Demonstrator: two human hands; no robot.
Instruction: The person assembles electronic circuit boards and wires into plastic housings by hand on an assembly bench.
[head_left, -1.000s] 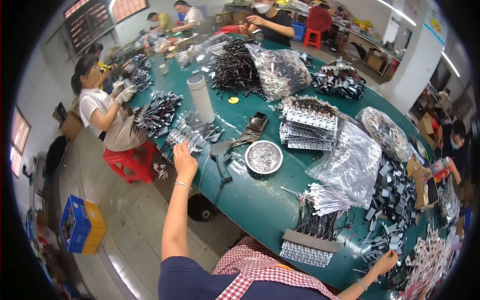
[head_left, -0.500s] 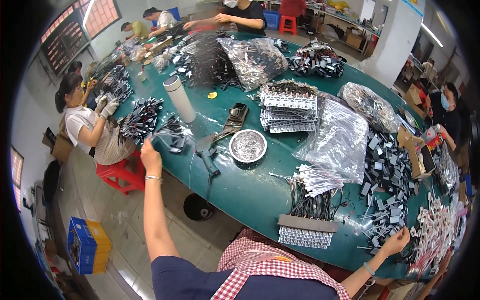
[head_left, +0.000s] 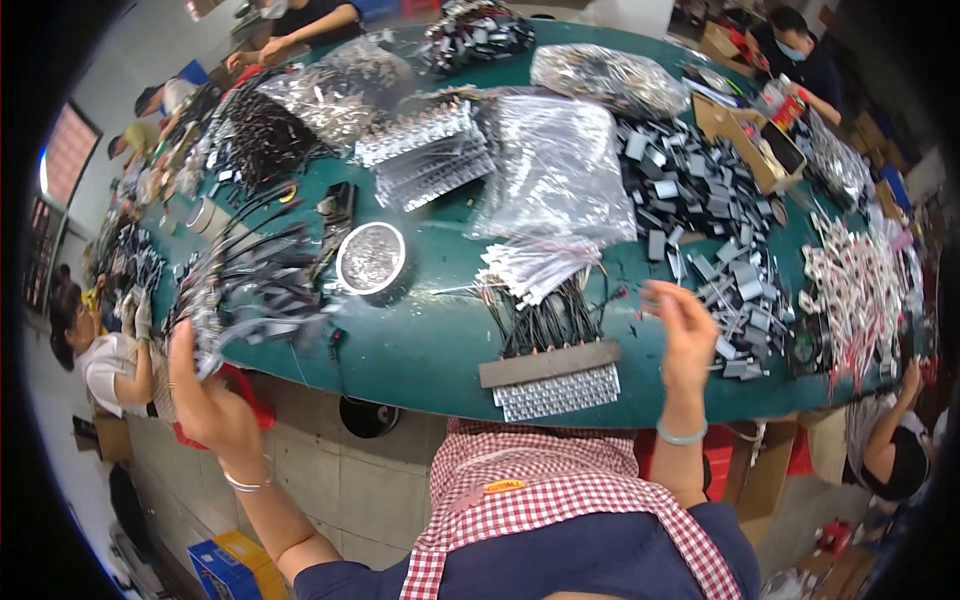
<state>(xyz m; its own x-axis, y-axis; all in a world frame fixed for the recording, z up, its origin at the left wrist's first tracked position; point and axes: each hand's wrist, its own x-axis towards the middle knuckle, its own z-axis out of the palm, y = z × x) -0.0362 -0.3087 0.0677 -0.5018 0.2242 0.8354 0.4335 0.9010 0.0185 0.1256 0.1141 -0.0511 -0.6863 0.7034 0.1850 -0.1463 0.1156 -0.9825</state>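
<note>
At the left table edge, my left hand [head_left: 210, 405] closes round the near ends of a bundle of wired parts [head_left: 265, 275]. Its dark leads and grey pieces fan out over the table toward the bottle and are blurred; some of my fingers are hidden. My right hand [head_left: 688, 335] is raised above the near edge, fingers apart, with nothing seen in it. Between my hands lies a row of metal-faced strips [head_left: 560, 395] with a grey-brown bar [head_left: 550, 364] across it. Black leads and white-ended wires [head_left: 535, 270] run from it.
A white bowl of small shiny pieces [head_left: 370, 258] stands mid-table. Behind it are stacked metal strips [head_left: 430, 155] and a clear plastic bag [head_left: 555, 170]. Loose grey-black blocks [head_left: 690, 200] and white-red wire parts [head_left: 850, 290] lie right. A grey bottle [head_left: 210, 218] stands left. Co-workers sit around.
My view has swung rightward. My right hand has moved from the loose blocks to beside the strips. The bundle at my left hand is spread out and now covers much of the glue gun.
</note>
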